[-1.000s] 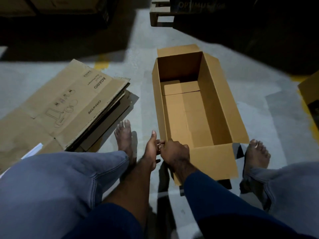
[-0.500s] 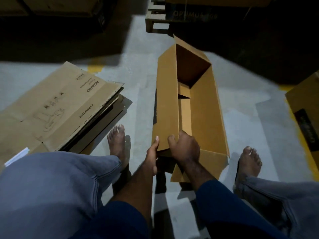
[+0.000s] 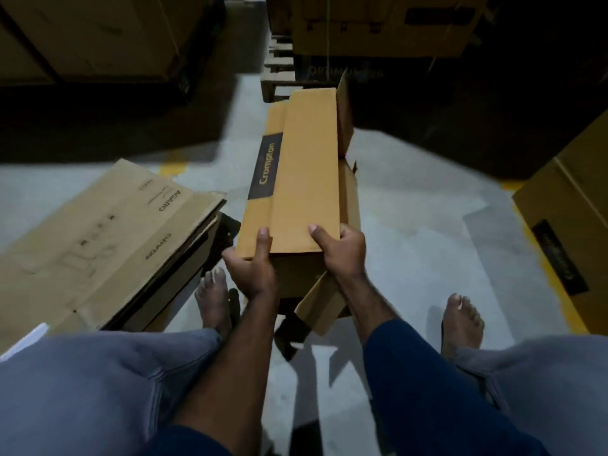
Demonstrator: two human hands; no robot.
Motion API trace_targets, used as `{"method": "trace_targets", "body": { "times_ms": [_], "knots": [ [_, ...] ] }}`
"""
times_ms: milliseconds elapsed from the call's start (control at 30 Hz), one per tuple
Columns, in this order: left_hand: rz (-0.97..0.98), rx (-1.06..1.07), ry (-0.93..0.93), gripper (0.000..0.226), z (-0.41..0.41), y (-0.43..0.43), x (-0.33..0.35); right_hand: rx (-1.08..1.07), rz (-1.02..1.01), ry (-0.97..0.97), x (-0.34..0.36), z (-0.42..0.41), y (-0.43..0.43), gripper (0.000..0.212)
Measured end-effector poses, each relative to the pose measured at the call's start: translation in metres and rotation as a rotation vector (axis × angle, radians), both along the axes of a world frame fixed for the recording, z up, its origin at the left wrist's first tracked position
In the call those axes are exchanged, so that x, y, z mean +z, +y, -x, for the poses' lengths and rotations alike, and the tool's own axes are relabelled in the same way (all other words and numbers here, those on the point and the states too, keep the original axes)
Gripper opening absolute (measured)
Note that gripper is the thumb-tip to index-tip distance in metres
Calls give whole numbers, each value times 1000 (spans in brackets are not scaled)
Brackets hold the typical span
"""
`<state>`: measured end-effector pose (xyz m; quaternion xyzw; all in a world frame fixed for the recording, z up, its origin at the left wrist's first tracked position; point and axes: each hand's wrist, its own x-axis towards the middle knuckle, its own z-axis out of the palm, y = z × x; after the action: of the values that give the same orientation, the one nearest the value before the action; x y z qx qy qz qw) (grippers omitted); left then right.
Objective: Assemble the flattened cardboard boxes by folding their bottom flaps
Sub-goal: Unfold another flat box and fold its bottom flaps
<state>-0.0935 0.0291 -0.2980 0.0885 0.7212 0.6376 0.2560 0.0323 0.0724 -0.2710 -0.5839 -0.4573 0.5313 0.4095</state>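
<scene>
Dim room, grey concrete floor; flat cardboard stack left. L hand, R hand grip box end.

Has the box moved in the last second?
Yes. The box has tipped onto its side, its opening turned away from the flat stack.

Dark navy-blue fabric sleeves ending at mid-forearm, loose grey-blue cloth trousers, bare feet.
</scene>
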Motion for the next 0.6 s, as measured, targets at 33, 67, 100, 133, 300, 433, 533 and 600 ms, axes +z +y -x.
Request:
{"method": "trace_targets", "body": {
  "times_ms": [33, 67, 100, 133, 300, 433, 533, 600],
  "knots": [
    [-44, -6, 64, 80, 2, 4, 12, -23, 16, 102, 4, -1, 6, 24],
    [-79, -3, 142, 86, 2, 6, 26, -36, 31, 214, 10, -1, 11, 24],
    [-109, -4, 237, 88, 3, 9, 35, -46, 57, 326, 10, -2, 18, 25],
    [-135, -18, 353, 84, 2, 11, 48, -75, 82, 444, 13, -3, 21, 29],
    [-249, -214, 744, 72, -17, 21, 87, -179, 250, 849, 4, -19, 18, 83],
    [-226, -482, 928, 58, -40, 19, 73, -250, 364, 962, -21, -44, -10, 48],
    [-33, -843, 871, 63, -63, 13, 48, -384, 450, 866, -45, -70, -29, 54],
    [129, -1094, 798, 64, -71, 6, 27, -451, 545, 780, -64, -83, -42, 46]
  ]
}}
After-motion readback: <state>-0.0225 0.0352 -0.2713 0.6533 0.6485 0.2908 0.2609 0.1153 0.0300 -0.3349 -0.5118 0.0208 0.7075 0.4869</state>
